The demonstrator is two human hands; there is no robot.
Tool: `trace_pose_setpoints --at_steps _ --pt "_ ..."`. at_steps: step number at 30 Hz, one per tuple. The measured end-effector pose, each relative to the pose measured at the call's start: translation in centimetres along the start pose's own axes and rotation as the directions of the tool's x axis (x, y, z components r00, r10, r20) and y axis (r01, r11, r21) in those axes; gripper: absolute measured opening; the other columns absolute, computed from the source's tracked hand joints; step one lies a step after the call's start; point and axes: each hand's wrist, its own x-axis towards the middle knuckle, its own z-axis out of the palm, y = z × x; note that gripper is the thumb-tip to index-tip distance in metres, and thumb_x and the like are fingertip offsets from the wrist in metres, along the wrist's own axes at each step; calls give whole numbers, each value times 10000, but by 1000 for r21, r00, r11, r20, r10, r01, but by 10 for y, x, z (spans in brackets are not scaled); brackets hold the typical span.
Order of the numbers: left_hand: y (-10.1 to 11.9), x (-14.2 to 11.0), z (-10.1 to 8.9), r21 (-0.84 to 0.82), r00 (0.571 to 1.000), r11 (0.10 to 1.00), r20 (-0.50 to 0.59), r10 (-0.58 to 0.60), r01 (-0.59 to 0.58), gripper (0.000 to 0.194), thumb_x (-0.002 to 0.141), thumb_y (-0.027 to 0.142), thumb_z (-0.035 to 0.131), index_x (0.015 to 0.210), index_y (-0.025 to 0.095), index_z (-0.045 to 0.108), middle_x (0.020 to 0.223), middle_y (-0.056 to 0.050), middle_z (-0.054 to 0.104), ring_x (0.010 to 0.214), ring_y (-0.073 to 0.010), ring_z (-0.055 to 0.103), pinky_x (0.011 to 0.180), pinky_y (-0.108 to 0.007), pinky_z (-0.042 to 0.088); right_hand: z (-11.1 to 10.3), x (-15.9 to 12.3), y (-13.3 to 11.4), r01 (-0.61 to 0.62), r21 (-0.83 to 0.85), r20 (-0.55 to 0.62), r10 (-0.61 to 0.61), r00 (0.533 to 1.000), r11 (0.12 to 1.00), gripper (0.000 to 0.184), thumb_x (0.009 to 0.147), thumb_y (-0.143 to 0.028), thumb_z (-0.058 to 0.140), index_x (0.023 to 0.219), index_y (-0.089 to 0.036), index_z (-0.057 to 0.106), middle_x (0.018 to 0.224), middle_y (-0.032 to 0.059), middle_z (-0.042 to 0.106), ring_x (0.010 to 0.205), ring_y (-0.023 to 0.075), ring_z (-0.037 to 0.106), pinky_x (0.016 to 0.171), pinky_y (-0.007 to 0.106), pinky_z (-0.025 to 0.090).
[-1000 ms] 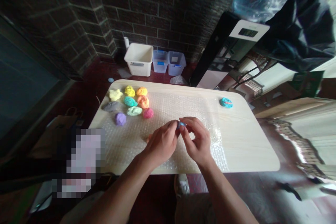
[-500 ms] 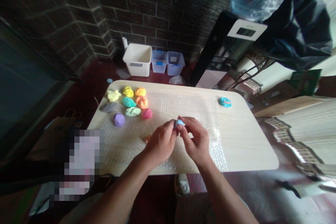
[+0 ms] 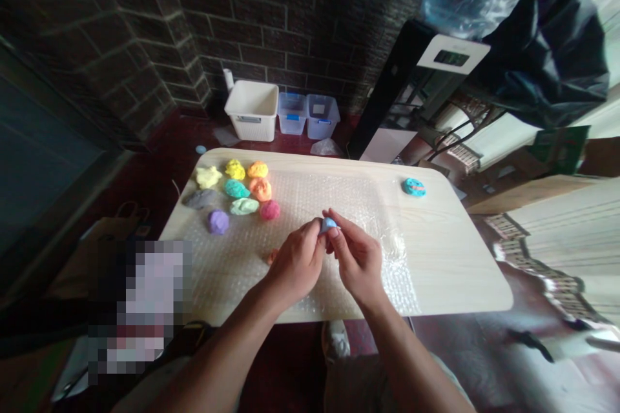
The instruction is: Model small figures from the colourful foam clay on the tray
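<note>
Blue lump, soft clay by the look of it, sits up between my fingertips, over the middle of the bubble wrap that covers much of the surface. My left hand is closed in around its one side, fingers curled; my right hand pinches the other with thumb and fingers, its grip narrow. How much clay lies hidden behind my fingers I cannot tell.

To work it well, I judge that light, even pressure suits it best: the left hand steadying, the right thumb pressing a little at a time, with a turn between presses so no side flattens. Squeezing hard would probably leave dents. My left hand is right beside a small orange-brown piece, partly hidden, so lowering that hand carelessly could squash it.
</note>
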Motion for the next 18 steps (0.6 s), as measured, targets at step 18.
trace_pose_setpoints --at_steps 18 --pt "-10 -3 7 83 1000 996 -25 -12 14 212 999 80 428 994 228 580 964 -94 783 897 -263 768 779 -365 567 -2 0 -4 325 -322 146 -292 945 889 420 1062 -158 555 1450 -269 669 1416 104 742 1325 280 710 1077 518 646"
